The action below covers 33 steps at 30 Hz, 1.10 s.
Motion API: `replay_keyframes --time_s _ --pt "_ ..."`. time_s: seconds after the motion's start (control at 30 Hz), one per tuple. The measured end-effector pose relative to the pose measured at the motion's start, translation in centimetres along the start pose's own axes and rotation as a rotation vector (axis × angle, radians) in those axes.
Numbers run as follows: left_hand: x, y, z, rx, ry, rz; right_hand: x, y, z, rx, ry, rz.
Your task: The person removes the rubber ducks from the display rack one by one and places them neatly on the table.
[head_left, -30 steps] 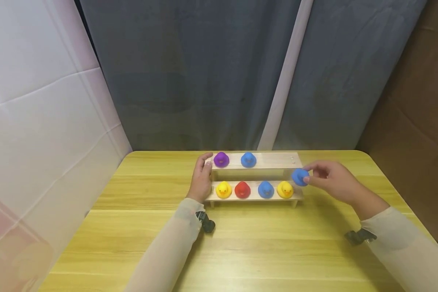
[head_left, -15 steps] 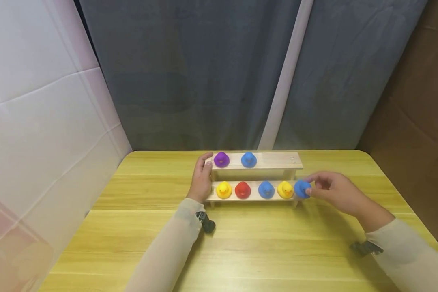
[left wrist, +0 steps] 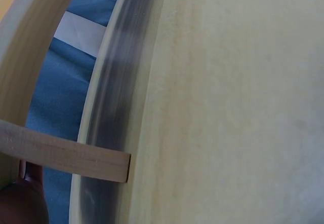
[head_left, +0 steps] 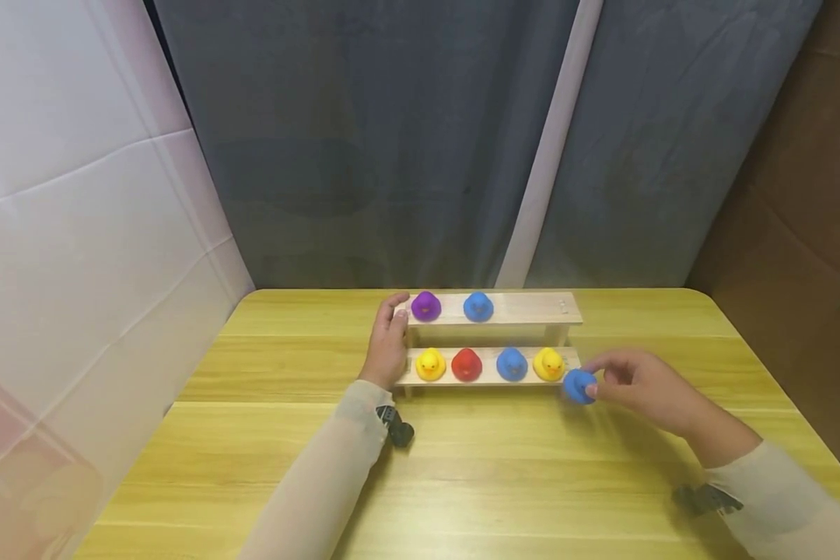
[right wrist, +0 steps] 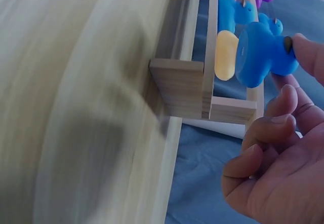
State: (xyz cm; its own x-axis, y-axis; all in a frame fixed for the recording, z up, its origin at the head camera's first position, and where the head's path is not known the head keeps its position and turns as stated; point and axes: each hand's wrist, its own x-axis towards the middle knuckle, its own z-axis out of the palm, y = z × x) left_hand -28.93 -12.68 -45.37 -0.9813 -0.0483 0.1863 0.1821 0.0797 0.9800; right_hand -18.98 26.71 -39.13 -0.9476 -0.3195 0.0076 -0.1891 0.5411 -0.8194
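Between the thumb and fingers of my right hand (head_left: 640, 389) is a blue rubber duck (head_left: 578, 386), held just off the front right corner of a two-tier wooden rack (head_left: 525, 309). The right wrist view shows the duck tilted sideways in the pinch, clear of the rack. My left hand (head_left: 386, 342) grips the rack's left end, thumb toward the upper shelf; its far fingers are hidden. On the upper shelf sit a purple duck (head_left: 426, 306) and a blue duck (head_left: 478, 307). The lower shelf bears a yellow duck (head_left: 430, 364), a red duck (head_left: 467, 365), another blue duck (head_left: 512, 364) and another yellow duck (head_left: 549, 364).
The rack stands near the back edge of a wood-grain table (head_left: 462, 482). Behind it hangs a dark grey curtain (head_left: 392, 155) with a pale strip. White cloth (head_left: 112, 233) borders the left side and brown cloth (head_left: 777, 233) the right.
My right hand has carried the blue duck downward and toward me, from beside the upper shelf past the lower shelf's right end. The left hand and the other ducks stay in place.
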Motion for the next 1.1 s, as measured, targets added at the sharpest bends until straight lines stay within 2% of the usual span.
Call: replay_keyframes --time_s 0.2,0.73,1.1 --pt "-0.1 0.1 0.1 0.001 0.002 -0.019 -0.1 0.4 0.7 0.004 -0.026 0.050" --pt "0.0 -0.1 0.0 0.011 0.008 0.017 -0.7 0.9 2.5 0.046 -0.063 0.163" --pt "0.0 -0.1 0.0 0.005 -0.001 0.013 -0.6 1.7 3.3 0.059 -0.070 0.136"
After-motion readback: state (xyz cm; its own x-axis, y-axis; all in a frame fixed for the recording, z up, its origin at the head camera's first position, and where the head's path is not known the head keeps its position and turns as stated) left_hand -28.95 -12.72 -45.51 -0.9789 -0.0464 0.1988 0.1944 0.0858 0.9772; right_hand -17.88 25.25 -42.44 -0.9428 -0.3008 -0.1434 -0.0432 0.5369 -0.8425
